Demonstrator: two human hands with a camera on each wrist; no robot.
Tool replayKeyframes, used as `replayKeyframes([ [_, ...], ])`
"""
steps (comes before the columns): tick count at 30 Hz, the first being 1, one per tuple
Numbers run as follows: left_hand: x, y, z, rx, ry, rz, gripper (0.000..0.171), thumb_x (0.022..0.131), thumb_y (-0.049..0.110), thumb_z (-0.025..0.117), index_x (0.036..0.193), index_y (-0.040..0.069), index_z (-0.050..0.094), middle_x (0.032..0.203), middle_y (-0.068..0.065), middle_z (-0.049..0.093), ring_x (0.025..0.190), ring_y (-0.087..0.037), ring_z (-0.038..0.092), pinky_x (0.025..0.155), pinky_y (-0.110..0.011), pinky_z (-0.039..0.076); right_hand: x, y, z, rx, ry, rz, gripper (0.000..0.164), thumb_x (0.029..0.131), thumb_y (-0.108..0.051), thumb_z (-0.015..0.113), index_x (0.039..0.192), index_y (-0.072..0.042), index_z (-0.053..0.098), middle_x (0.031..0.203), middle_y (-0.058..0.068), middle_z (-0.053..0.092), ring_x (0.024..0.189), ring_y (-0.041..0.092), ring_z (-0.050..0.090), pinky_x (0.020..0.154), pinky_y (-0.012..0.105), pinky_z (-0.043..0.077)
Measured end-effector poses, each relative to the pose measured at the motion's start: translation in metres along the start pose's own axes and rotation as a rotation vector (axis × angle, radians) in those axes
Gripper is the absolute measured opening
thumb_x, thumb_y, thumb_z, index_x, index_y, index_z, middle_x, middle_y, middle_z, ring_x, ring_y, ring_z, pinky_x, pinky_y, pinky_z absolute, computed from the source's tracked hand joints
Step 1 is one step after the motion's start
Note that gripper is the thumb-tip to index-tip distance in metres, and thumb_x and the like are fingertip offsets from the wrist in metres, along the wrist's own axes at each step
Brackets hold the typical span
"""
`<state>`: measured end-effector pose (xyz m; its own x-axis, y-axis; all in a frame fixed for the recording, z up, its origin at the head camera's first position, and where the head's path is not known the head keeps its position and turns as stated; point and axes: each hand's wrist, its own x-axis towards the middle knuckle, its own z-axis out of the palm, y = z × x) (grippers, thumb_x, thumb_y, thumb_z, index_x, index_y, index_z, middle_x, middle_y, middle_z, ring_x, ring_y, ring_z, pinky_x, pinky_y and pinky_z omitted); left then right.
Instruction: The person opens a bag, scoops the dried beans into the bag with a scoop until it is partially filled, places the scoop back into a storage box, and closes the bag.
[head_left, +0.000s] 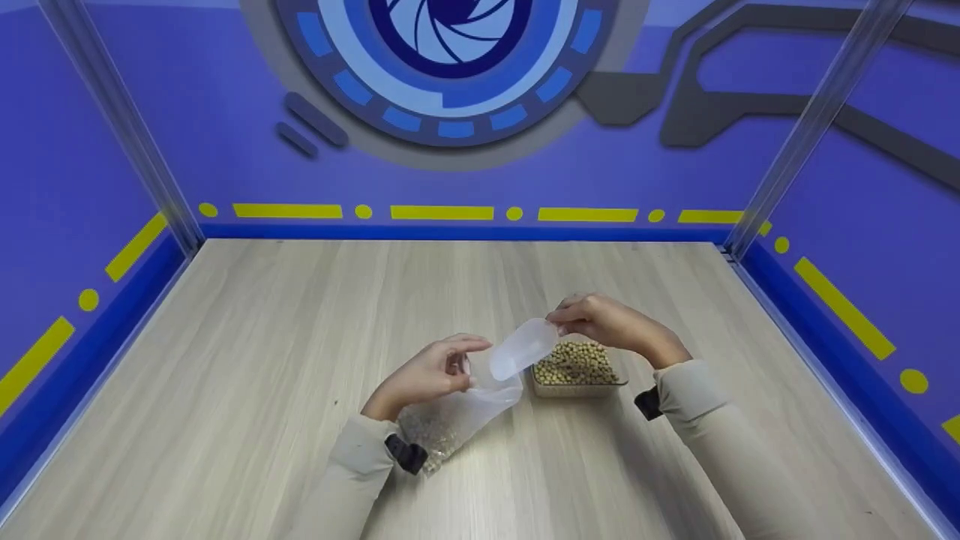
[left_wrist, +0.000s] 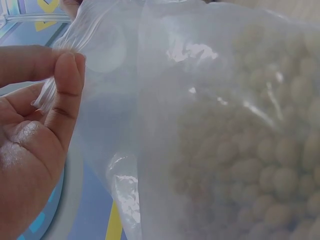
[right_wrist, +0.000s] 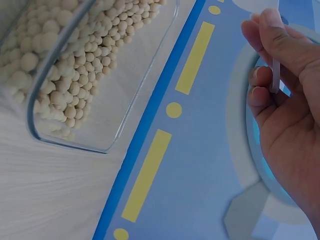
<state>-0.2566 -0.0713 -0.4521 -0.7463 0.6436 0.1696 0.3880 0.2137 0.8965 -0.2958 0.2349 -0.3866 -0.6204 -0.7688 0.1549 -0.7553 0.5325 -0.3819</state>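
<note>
My left hand (head_left: 426, 373) pinches the mouth of a clear plastic bag (head_left: 480, 409) between thumb and fingers. Pale round beans (left_wrist: 280, 165) fill the lower part of this bag, which slants down toward the left wrist. In my right hand (head_left: 609, 324) is the handle (right_wrist: 276, 76) of a translucent white scoop (head_left: 525, 348). The scoop tilts down to the left, its front end at the bag's opening. Right of the bag stands a clear rectangular container (head_left: 576, 391) holding more beans (head_left: 574, 363), just below the right hand.
The wood-grain table (head_left: 300, 315) spreads out around the bag and container. Blue printed panels (head_left: 225, 135) with yellow dashes enclose its back and sides, with metal posts (head_left: 127, 127) at the rear corners. A black wrist camera (head_left: 407, 454) sits on the left sleeve.
</note>
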Motion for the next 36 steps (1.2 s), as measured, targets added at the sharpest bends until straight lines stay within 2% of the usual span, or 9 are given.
replayKeyframes([
  [9, 0.0, -0.004, 0.0, -0.019, 0.004, -0.009, 0.056, 0.081, -0.007, 0.058, 0.136, -0.009, 0.048, 0.142, -0.022, 0.044, 0.076, -0.006, 0.051, 0.062, -0.014, 0.044, -0.007, 0.006, -0.005, 0.07, 0.055, 0.016, 0.025, 0.09, -0.006, 0.062, 0.114, 0.0, 0.07, 0.109, 0.014, 0.07, 0.098, 0.029, 0.065, 0.081, 0.038, 0.055],
  [14, -0.001, -0.005, 0.0, 0.006, 0.005, -0.002, 0.056, 0.081, -0.006, 0.058, 0.136, -0.008, 0.047, 0.143, -0.023, 0.043, 0.076, -0.006, 0.051, 0.063, -0.015, 0.044, -0.017, 0.009, -0.011, 0.082, 0.088, 0.1, 0.025, 0.09, -0.007, 0.063, 0.113, 0.0, 0.07, 0.111, 0.016, 0.069, 0.102, 0.032, 0.064, 0.083, 0.041, 0.055],
  [18, -0.001, -0.004, 0.0, 0.019, 0.006, -0.004, 0.057, 0.081, -0.006, 0.057, 0.137, -0.008, 0.047, 0.143, -0.022, 0.043, 0.075, -0.006, 0.051, 0.063, -0.015, 0.044, -0.027, 0.014, -0.018, 0.069, 0.102, 0.162, 0.024, 0.091, -0.007, 0.063, 0.112, 0.0, 0.07, 0.111, 0.017, 0.069, 0.1, 0.031, 0.065, 0.08, 0.038, 0.056],
  [23, -0.001, -0.004, 0.0, 0.022, 0.007, -0.017, 0.057, 0.082, -0.006, 0.057, 0.138, -0.006, 0.047, 0.145, -0.021, 0.042, 0.075, -0.007, 0.052, 0.063, -0.016, 0.046, -0.041, 0.02, -0.027, 0.046, 0.093, 0.217, 0.023, 0.09, -0.006, 0.064, 0.111, 0.002, 0.07, 0.108, 0.018, 0.07, 0.093, 0.029, 0.066, 0.075, 0.034, 0.056],
  [29, -0.001, -0.003, -0.001, 0.018, -0.006, -0.027, 0.056, 0.084, -0.005, 0.056, 0.139, -0.005, 0.045, 0.146, -0.018, 0.041, 0.077, -0.008, 0.052, 0.066, -0.017, 0.048, -0.057, 0.026, -0.038, 0.0, 0.066, 0.251, 0.024, 0.09, -0.003, 0.062, 0.112, 0.005, 0.068, 0.11, 0.022, 0.068, 0.097, 0.033, 0.067, 0.076, 0.039, 0.057],
  [36, -0.002, -0.003, -0.001, 0.034, 0.001, -0.027, 0.056, 0.085, -0.005, 0.057, 0.139, -0.004, 0.046, 0.145, -0.017, 0.043, 0.077, -0.008, 0.051, 0.065, -0.016, 0.047, -0.07, 0.028, -0.044, -0.016, 0.05, 0.277, 0.023, 0.089, -0.002, 0.063, 0.11, 0.006, 0.069, 0.109, 0.022, 0.069, 0.096, 0.034, 0.067, 0.075, 0.04, 0.057],
])
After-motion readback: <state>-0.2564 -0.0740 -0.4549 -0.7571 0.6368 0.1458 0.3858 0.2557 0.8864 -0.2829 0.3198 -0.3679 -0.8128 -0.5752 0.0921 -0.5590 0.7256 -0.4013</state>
